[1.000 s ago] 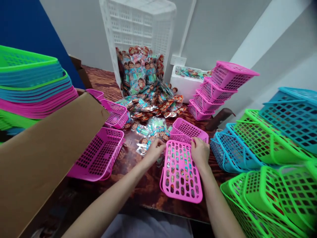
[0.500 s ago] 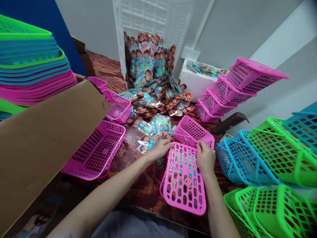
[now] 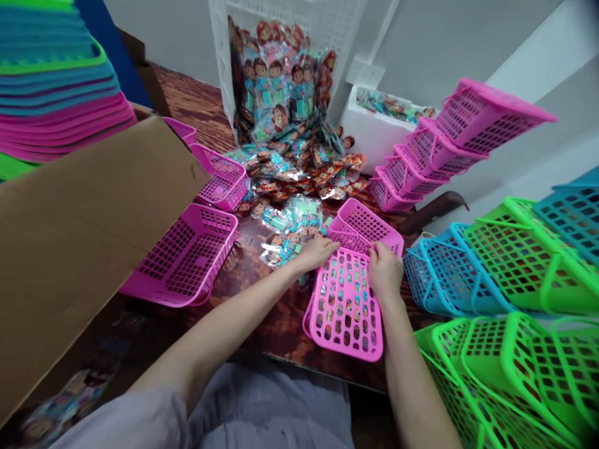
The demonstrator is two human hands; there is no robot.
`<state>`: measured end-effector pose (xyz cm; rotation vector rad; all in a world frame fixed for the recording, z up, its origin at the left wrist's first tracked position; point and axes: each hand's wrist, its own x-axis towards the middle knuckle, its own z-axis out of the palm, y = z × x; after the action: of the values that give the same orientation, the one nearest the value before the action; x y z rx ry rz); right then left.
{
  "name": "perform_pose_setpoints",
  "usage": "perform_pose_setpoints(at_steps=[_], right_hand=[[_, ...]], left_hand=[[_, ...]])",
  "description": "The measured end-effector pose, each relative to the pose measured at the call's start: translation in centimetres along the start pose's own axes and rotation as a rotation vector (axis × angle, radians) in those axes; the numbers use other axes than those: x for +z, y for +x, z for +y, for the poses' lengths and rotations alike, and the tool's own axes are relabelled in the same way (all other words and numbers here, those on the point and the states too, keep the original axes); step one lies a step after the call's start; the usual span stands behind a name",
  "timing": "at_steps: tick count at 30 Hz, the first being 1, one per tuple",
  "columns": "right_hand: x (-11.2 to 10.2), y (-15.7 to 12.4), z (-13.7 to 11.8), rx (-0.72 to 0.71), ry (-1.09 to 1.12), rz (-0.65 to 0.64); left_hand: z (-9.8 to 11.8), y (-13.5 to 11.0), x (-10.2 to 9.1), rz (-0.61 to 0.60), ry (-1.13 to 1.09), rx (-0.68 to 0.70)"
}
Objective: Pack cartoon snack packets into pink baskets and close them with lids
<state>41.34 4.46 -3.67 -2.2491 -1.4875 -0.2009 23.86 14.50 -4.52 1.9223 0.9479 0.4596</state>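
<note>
A pink lidded basket [image 3: 345,307] lies flat on the wooden table [image 3: 266,324] in front of me, with coloured packets showing through its holes. My left hand [image 3: 316,252] rests on the lid's far left corner, fingers pressed on the rim. My right hand [image 3: 384,272] grips the lid's far right edge, fingers curled over it. Just behind the lid stands an open pink basket [image 3: 365,226]. Loose doll packets [image 3: 290,240] lie to the left of my left hand.
A brown cardboard flap [image 3: 88,231] juts in from the left over empty pink baskets [image 3: 187,259]. Stacked lids [image 3: 51,93] rise at far left. A white crate [image 3: 285,56] spills packets at the back. Pink [image 3: 435,149], blue [image 3: 449,274] and green baskets [image 3: 515,368] crowd the right.
The view has tilted and moved closer. My left hand has slid from the loose packets onto the lid's far left corner; my right hand stays on the far right edge.
</note>
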Motion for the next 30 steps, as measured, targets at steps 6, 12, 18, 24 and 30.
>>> perform_pose_setpoints(at_steps=[6, 12, 18, 24, 30], right_hand=[[-0.2, 0.9, 0.3, -0.023, 0.141, 0.013], [-6.0, -5.3, -0.8, 0.008, 0.26, 0.256], [-8.6, -19.1, -4.9, 0.607, 0.614, -0.043], [-6.4, -20.9, -6.8, 0.996, 1.257, -0.221], [-4.8, -20.8, -6.6, 1.01, 1.25, -0.076]], left_hand=[[0.1, -1.0, 0.8, 0.069, 0.07, -0.054], [0.8, -2.8, 1.1, 0.18, 0.121, -0.121], [1.2, -4.7, 1.3, 0.273, 0.129, -0.124], [1.0, -5.9, 1.4, 0.326, 0.165, -0.088], [0.1, -6.2, 1.4, 0.316, 0.178, -0.05]])
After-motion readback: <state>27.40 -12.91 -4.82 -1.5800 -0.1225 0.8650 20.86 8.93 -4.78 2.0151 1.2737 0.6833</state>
